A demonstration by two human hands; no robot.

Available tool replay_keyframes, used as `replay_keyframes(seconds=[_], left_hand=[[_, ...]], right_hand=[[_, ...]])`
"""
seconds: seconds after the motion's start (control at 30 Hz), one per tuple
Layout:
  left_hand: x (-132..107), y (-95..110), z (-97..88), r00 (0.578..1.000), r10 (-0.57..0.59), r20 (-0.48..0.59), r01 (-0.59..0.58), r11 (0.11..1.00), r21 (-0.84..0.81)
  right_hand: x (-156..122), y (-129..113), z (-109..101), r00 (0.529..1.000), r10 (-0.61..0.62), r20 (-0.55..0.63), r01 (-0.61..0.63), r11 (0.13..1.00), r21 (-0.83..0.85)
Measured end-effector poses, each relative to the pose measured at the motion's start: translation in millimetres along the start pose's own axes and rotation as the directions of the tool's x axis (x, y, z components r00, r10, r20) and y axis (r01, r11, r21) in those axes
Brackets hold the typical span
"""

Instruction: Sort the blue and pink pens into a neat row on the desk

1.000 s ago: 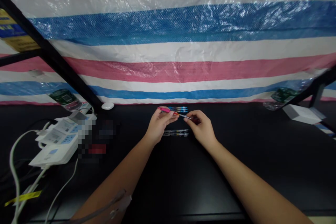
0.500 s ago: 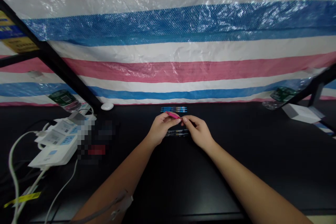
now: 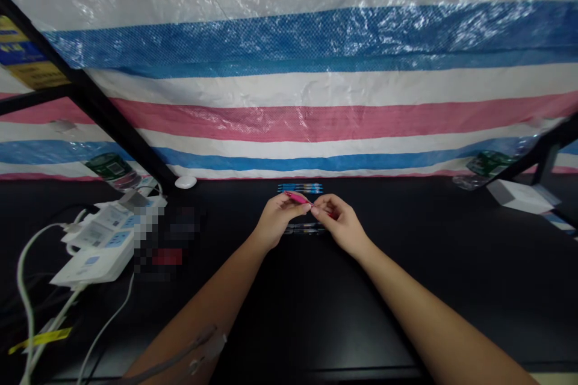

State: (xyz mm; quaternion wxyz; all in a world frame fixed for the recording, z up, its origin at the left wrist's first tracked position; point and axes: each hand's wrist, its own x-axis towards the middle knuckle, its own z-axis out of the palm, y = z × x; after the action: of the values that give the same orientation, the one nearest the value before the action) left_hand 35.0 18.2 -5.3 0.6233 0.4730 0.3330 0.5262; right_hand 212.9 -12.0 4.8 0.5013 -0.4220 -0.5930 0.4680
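A pink, blue and white striped woven tarp [image 3: 289,114] behind a black tabletop [image 3: 451,222], with dark diagonal struts [image 3: 103,111]

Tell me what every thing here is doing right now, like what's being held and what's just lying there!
left hand: closed around the pink pen
right hand: pinching the pink pen's end
pink pen: held up by both hands
blue pens: lying in a row on the black table
dark pens: lying in a row, partly behind the hands
power strip: cords plugged in
striped tarp: hanging, creased

A pink pen [image 3: 298,197] slants across between the left hand [image 3: 279,221] and the right hand [image 3: 341,222], its far end lost among the fingers. Two flat rows of slim pens lie apart: a blue row [image 3: 300,187] beyond, a darker row [image 3: 304,228] nearer (partly under the hands).
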Motion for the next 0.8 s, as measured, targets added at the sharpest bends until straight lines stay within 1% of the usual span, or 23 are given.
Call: replay_keyframes(seconds=[0.07, 0.17, 0.23, 0.27, 0.37, 0.4, 0.43, 0.5, 0.57, 0.63, 0.7, 0.8], left_hand=[[-0.5, -0.5, 0.8, 1.000, 0.005, 0.000, -0.005, 1.000, -0.008], [-1.6, -0.9, 2.4, 0.999, -0.008, 0.038, 0.008, 1.000, -0.004], [-1.8, -0.7, 2.9, 0.998, -0.016, 0.055, 0.016, 1.000, -0.002], [-1.7, -0.6, 2.8, 0.999, -0.014, 0.047, 0.014, 1.000, -0.003], [-0.4, 0.0, 1.7, 1.000, 0.009, -0.003, -0.009, 1.000, -0.011], [0.1, 0.2, 1.2, 1.000, 0.012, -0.014, -0.013, 1.000, -0.013], [0.5, 0.3, 0.9, 1.000, 0.009, -0.020, -0.009, 1.000, -0.013], [0.8, 0.4, 0.5, 1.000, -0.009, -0.023, 0.008, 1.000, -0.011], [0.7, 0.7, 0.5, 1.000, -0.020, -0.016, 0.020, 1.000, -0.002], [0.5, 1.4, 0.8, 1.000, -0.018, -0.008, 0.018, 1.000, 0.006], [0.7, 2.3, 1.2, 1.000, -0.010, -0.028, 0.010, 1.000, -0.001], [1.3, 3.1, 1.5, 0.998, -0.004, -0.070, 0.002, 1.000, -0.025]], right_hand=[[-0.3, 0.0, 0.1, 1.000, 0.017, 0.009, -0.017, 1.000, 0.008], [-0.6, 0.4, -0.5, 0.993, 0.110, 0.053, -0.108, 0.993, -0.038], [-0.1, 0.4, -1.2, 0.990, 0.125, 0.071, -0.122, 0.991, -0.051], [0.3, 0.3, -1.5, 0.992, 0.104, 0.066, -0.101, 0.994, -0.047], [1.0, -0.1, -1.8, 1.000, -0.024, 0.006, 0.024, 0.998, -0.055], [0.8, -0.1, -1.8, 0.999, -0.044, -0.010, 0.043, 0.997, -0.070], [0.5, 0.0, -1.8, 0.999, -0.036, -0.011, 0.035, 0.996, -0.080], [-0.3, 0.3, -1.8, 0.999, 0.041, 0.026, -0.039, 0.996, -0.081], [-0.6, 0.9, -1.5, 0.987, 0.133, 0.091, -0.129, 0.990, -0.055], [-0.3, 1.6, -1.1, 0.979, 0.161, 0.122, -0.159, 0.987, -0.026], [0.3, 2.1, -0.6, 0.992, 0.103, 0.079, -0.102, 0.995, -0.017], [0.4, 2.1, -0.5, 0.999, -0.040, -0.016, 0.039, 0.996, -0.079]])
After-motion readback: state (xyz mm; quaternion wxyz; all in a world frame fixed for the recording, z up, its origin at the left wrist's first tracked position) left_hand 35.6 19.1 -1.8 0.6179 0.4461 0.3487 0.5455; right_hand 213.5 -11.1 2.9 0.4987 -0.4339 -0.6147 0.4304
